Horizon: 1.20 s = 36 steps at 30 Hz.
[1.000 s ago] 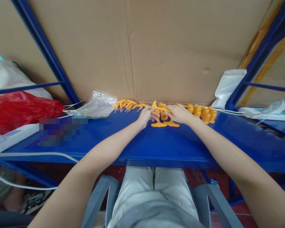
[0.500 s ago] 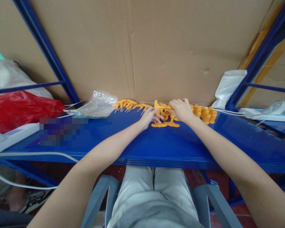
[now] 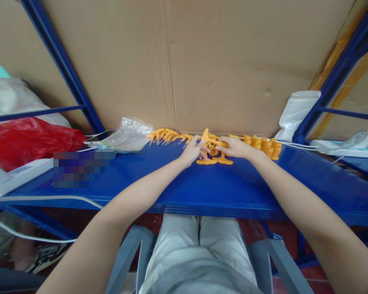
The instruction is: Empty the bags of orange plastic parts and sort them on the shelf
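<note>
My left hand [image 3: 192, 152] is closed on an orange T-shaped corkscrew handle [image 3: 205, 134], which stands upright from the fingers. Close beside it, my right hand [image 3: 235, 147] has its fingers round an orange plastic corkscrew part [image 3: 222, 143]; the palm hides much of that piece. Under and between the hands lie more orange pieces, among them a T-shaped handle [image 3: 223, 161] on the blue tabletop. To the left is a row of orange-handled corkscrews [image 3: 164, 133] with metal spirals. Several orange hollow bodies [image 3: 265, 147] stand right of my right hand.
A clear plastic bag [image 3: 125, 132] lies at the left rear of the blue table [image 3: 199, 190]. A cardboard sheet [image 3: 221, 69] rises behind. Blue posts [image 3: 59, 61] flank the sides. A red bag [image 3: 33, 141] and a white cable [image 3: 49, 199] are left; a white packet [image 3: 297, 112] leans right.
My right hand has dropped lower and flattened beside the left hand, with its fingers round an orange part. My left hand stays nearly in place on its handle.
</note>
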Tool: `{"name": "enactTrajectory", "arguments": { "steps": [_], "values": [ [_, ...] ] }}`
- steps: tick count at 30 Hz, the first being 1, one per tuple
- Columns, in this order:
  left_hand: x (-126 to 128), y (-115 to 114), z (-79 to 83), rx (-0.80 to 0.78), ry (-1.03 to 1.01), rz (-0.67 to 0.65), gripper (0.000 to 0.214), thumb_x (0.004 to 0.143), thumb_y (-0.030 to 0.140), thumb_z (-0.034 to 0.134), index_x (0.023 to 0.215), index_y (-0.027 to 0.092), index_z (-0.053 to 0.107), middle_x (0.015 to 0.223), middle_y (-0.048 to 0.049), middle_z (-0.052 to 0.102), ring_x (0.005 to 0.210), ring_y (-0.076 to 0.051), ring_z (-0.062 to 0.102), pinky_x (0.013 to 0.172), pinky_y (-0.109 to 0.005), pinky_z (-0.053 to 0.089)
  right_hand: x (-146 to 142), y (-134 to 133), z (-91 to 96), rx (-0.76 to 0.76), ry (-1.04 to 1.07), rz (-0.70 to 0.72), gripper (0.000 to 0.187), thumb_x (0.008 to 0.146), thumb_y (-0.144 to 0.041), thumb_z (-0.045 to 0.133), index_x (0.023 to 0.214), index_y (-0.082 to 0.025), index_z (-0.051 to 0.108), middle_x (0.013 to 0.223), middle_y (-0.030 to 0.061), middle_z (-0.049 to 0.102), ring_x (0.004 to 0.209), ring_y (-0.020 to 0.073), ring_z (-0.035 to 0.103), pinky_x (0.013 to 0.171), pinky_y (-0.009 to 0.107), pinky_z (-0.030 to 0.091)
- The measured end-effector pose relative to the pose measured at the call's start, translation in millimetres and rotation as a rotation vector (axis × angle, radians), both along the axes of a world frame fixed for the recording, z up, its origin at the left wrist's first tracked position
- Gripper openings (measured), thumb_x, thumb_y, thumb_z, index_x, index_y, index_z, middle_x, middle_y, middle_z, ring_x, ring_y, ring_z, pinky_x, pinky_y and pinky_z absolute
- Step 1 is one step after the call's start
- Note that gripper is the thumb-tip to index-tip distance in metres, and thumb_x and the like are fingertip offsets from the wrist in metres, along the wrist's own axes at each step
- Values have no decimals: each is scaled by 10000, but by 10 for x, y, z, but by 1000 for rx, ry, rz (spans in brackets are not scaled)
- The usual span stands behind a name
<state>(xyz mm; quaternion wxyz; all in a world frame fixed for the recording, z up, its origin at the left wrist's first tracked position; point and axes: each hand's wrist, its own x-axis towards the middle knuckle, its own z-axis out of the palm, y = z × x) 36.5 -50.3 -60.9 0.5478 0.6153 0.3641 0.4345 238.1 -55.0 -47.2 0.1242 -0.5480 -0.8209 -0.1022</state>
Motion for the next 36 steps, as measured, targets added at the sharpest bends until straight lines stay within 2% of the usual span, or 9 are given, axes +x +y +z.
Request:
{"name": "enactTrajectory", "arguments": {
  "steps": [3, 8, 12, 20, 24, 30, 36],
  "values": [
    [-3, 16, 2, 37, -21, 21, 82, 1018, 204, 439, 936, 211, 427, 603, 35, 662, 343, -105, 572, 398, -170, 330, -42, -19, 32, 24, -35, -46, 320, 1002, -369, 479, 1194, -171, 641, 1056, 128, 761, 943, 254, 696, 760, 319, 431],
    [-26, 15, 53, 2, -32, 24, 117, 1021, 211, 409, 904, 214, 415, 575, 21, 653, 341, -127, 571, 390, -179, 332, -132, -100, 78, 196, -126, -111, 311, 1005, -331, 462, 1187, -145, 632, 1132, 182, 738, 1068, 310, 655, 842, 382, 393],
    [-26, 7, 78, -67, -91, 12, 136, 1024, 226, 401, 888, 216, 409, 559, 17, 647, 340, -142, 577, 390, -185, 353, -175, -162, 96, 297, -196, -129, 299, 1004, -306, 451, 1149, -125, 639, 1091, 194, 731, 1053, 319, 626, 883, 404, 348],
    [-41, 29, 84, -149, -172, -27, 181, 1030, 242, 415, 851, 217, 395, 496, 35, 605, 332, -127, 570, 377, -166, 351, -227, -172, 91, 388, -243, -129, 285, 994, -255, 436, 1112, -111, 652, 1000, 187, 723, 998, 308, 591, 925, 432, 315],
    [-34, 4, 78, -103, -96, -2, 216, 1055, 211, 342, 841, 225, 371, 493, 42, 606, 312, -115, 544, 373, -169, 354, -182, -154, 96, 329, -215, -93, 271, 989, -289, 472, 1111, -115, 640, 1034, 196, 731, 1018, 314, 624, 916, 421, 347],
    [-16, 21, 10, -2, -61, 19, 150, 1055, 193, 393, 909, 226, 383, 619, 73, 659, 315, -67, 536, 369, -147, 337, -78, -108, 80, 74, -72, -69, 282, 962, -362, 550, 1124, -156, 654, 998, 136, 752, 913, 267, 686, 752, 323, 404],
    [-40, 116, -24, 93, -59, 100, 85, 1056, 193, 368, 990, 217, 416, 724, 54, 683, 328, -48, 534, 363, -159, 339, 33, -21, 5, 59, 104, 14, 348, 937, -495, 541, 970, -180, 688, 834, 83, 722, 765, 229, 656, 654, 299, 388]
  ]
}}
